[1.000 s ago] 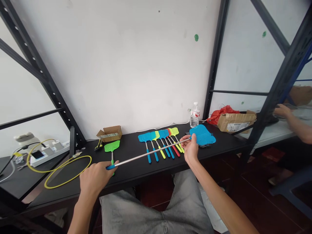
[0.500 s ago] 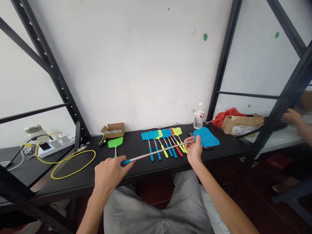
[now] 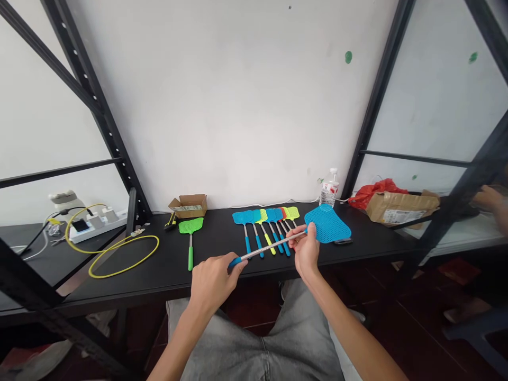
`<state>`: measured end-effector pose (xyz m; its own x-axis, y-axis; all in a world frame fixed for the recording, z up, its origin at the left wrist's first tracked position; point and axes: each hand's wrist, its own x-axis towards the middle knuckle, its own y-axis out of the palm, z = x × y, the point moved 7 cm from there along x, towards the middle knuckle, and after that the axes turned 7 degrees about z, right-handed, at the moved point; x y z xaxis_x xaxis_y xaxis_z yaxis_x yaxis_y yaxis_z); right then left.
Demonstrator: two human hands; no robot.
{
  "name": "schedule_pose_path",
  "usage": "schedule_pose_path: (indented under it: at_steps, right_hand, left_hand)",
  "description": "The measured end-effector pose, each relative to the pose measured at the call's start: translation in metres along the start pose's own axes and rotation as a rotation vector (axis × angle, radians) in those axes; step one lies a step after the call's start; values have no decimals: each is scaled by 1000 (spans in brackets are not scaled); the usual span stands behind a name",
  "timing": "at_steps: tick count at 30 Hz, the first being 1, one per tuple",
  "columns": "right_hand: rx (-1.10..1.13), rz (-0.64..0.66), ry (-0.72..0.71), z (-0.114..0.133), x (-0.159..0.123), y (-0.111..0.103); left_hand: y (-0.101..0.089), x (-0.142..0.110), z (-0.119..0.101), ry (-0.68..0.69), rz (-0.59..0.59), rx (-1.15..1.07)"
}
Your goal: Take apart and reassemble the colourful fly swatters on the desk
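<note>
I hold a blue fly swatter (image 3: 327,224) with a telescopic metal rod over the black shelf (image 3: 166,267). My left hand (image 3: 214,280) is closed on its blue handle end. My right hand (image 3: 305,248) pinches the rod just behind the blue mesh head. The rod between my hands is short. A row of several swatters (image 3: 266,225), blue, yellow and red, lies on the shelf behind my hands. A single green swatter (image 3: 191,235) lies to the left.
A small cardboard box (image 3: 189,202), a water bottle (image 3: 329,189), a red bag (image 3: 375,189) and a brown parcel (image 3: 400,207) stand at the back. A yellow cable loop (image 3: 119,254) and power strip (image 3: 91,226) lie at left. Another person's hand (image 3: 490,198) is at far right.
My left hand has moved right toward my right hand, and the swatter's rod has collapsed to a much shorter length. The view has shifted slightly.
</note>
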<state>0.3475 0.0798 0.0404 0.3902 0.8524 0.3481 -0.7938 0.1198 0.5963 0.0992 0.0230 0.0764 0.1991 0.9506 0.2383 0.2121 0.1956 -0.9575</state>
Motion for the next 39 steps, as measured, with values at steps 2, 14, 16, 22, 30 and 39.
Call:
schedule_pose_path:
  at_steps: [2, 14, 16, 22, 30, 39]
  right_hand:
    - [2, 10, 10, 1, 2, 1]
    - [16, -10, 14, -2, 0, -3]
    - [17, -11, 8, -2, 0, -3]
    - [25, 14, 23, -2, -3, 2]
    - [-110, 210, 56, -10, -50, 46]
    - [-101, 243, 59, -13, -56, 50]
  left_hand:
    - [-3, -1, 2, -1, -7, -7]
    - [1, -3, -3, 19, -4, 38]
    - [2, -5, -3, 17, 6, 34]
    - [-2, -9, -7, -7, 8, 40]
    - [21, -12, -38, -30, 96, -124]
    - [20, -12, -38, -21, 86, -162]
